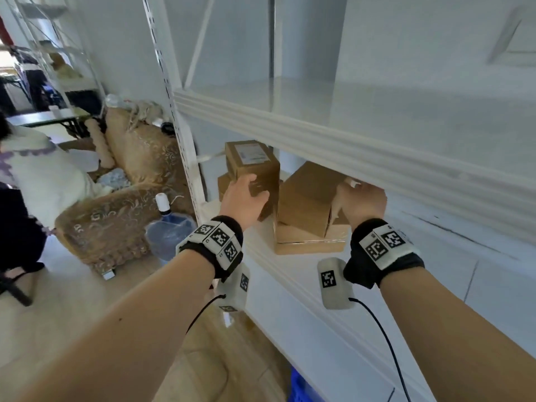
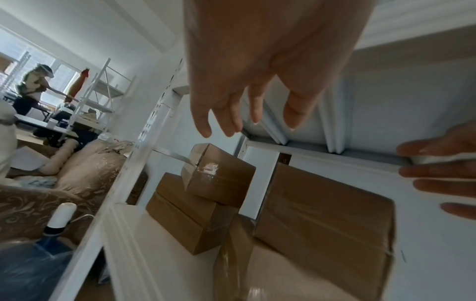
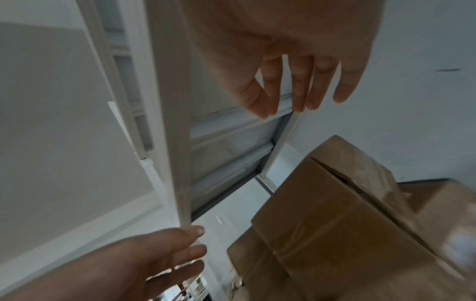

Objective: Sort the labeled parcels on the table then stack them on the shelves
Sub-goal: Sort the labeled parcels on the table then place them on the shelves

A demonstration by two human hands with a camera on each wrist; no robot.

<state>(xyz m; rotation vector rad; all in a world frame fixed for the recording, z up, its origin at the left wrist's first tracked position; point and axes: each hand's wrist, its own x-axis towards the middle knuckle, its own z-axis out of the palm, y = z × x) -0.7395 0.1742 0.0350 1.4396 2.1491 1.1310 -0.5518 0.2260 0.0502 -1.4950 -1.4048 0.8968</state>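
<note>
Brown cardboard parcels stand on the lower white shelf (image 1: 261, 236). At the left, a parcel with a white label on top (image 1: 252, 166) (image 2: 219, 177) sits on a lower box (image 2: 185, 215). To the right, a bigger parcel (image 1: 304, 198) (image 2: 324, 220) (image 3: 335, 224) lies on a flat taped box (image 1: 307, 242). My left hand (image 1: 255, 188) (image 2: 244, 116) hovers in front of the labelled parcel, fingers straight, holding nothing. Beside the bigger parcel's right end, my right hand (image 1: 359, 190) (image 3: 296, 99) is under the upper shelf's edge, fingers straight and holding nothing.
The upper shelf board (image 1: 333, 134) juts out just above my hands. A perforated upright post (image 1: 179, 126) bounds the shelf on the left. Beyond it are a patterned sofa (image 1: 130, 175), a water jug with a pump (image 1: 168, 227) and a seated person (image 1: 34, 175). A blue crate (image 1: 301, 387) sits below.
</note>
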